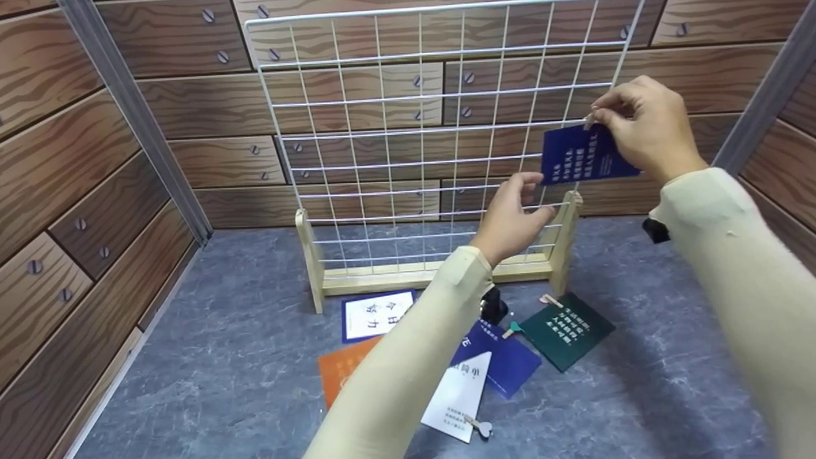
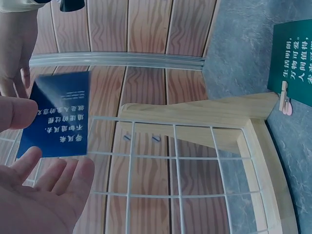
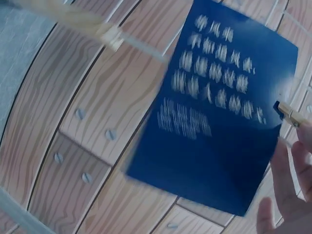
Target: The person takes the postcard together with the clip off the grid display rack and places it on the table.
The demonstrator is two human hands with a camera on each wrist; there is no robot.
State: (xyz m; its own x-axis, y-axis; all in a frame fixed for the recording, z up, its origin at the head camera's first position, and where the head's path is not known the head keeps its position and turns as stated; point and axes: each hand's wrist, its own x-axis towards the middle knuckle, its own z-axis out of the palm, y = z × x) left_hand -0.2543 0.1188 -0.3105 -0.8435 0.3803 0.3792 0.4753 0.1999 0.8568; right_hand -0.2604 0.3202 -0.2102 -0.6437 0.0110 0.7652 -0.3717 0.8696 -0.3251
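My right hand (image 1: 650, 127) pinches a small wooden clothespin (image 3: 292, 116) at the upper edge of a dark blue card (image 1: 574, 156) with white printed lines. The card hangs in front of the right side of a white wire grid rack (image 1: 421, 121). My left hand (image 1: 510, 213) is just below and left of the card, fingers spread and fingertips right by its lower left corner. In the left wrist view, the thumb and fingers of that hand lie around the card's near edge without curling round it.
Wooden feet (image 1: 310, 261) support the rack. On the grey marbled surface lie a green card (image 1: 567, 331) with clothespins by it, a blue card (image 1: 513, 363), a white card (image 1: 456, 401), an orange card (image 1: 344, 366) and a blue-bordered white card (image 1: 376, 315). Wood-patterned walls (image 1: 210, 115) stand around.
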